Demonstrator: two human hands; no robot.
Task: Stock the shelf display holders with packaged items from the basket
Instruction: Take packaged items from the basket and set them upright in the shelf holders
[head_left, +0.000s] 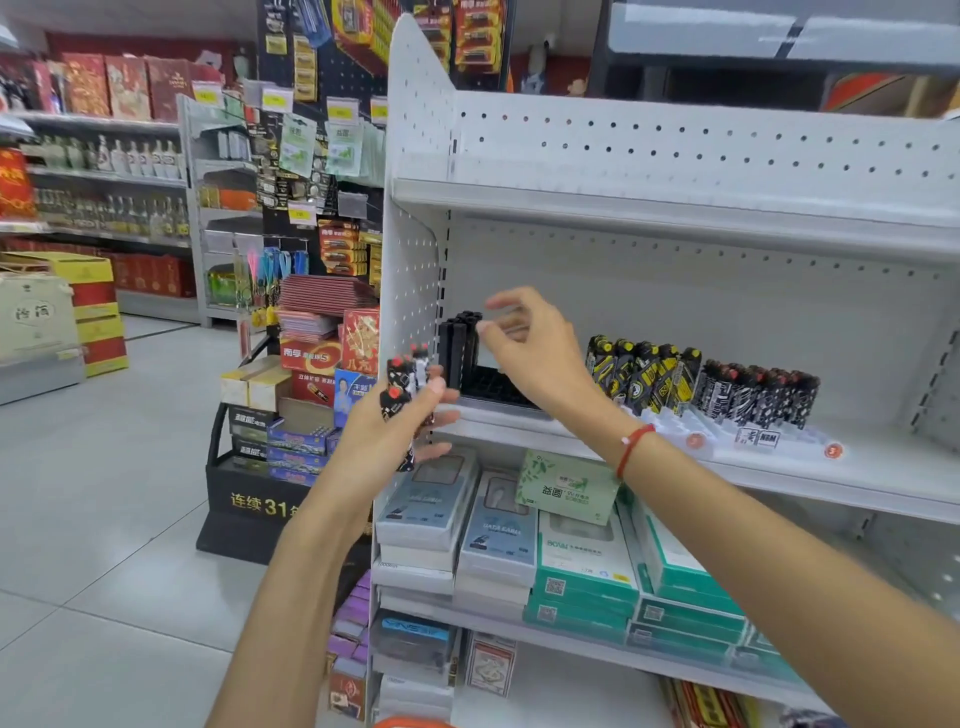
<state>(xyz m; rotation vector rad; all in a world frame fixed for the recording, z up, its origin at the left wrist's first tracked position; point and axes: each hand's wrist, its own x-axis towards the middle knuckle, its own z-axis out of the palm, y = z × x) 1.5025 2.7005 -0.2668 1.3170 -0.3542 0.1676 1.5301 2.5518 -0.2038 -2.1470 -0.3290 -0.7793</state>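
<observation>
The left hand (400, 421) clamps a bunch of lighters (408, 387); the right hand (530, 343), fingers apart, hovers over the black holder (485, 387). Pass one lighter across, then seat it upright in an empty slot.

The shelf (675, 208) is seen as matt white painted metal, its back panel perforated. The lighters (402, 395) are wrapped in glossy printed plastic. The display holder (493, 387) is moulded in matt black plastic. The boxes (582, 561) below are finished in smooth card, some film-wrapped. The floor (104, 493) is laid in glossy tile.
</observation>
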